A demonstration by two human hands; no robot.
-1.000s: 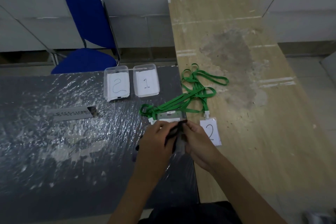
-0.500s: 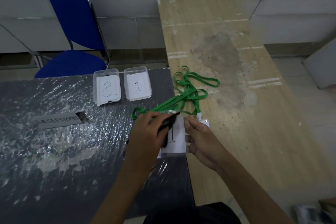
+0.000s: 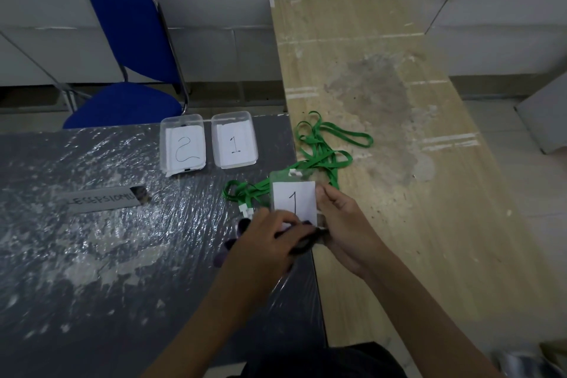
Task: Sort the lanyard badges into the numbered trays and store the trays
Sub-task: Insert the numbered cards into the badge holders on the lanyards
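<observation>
A handwritten "1" stands on the white card in the clear badge holder (image 3: 294,200) near the centre of the view, and at its 12 o'clock the right-hand tray (image 3: 234,143) holds a sheet that also reads "1". The tray at its 9 o'clock (image 3: 183,145) carries a looping "2". At 9 o'clock from the badge, a grey strip (image 3: 101,201) on the dark table bears capital letters (too blurred to read).
</observation>
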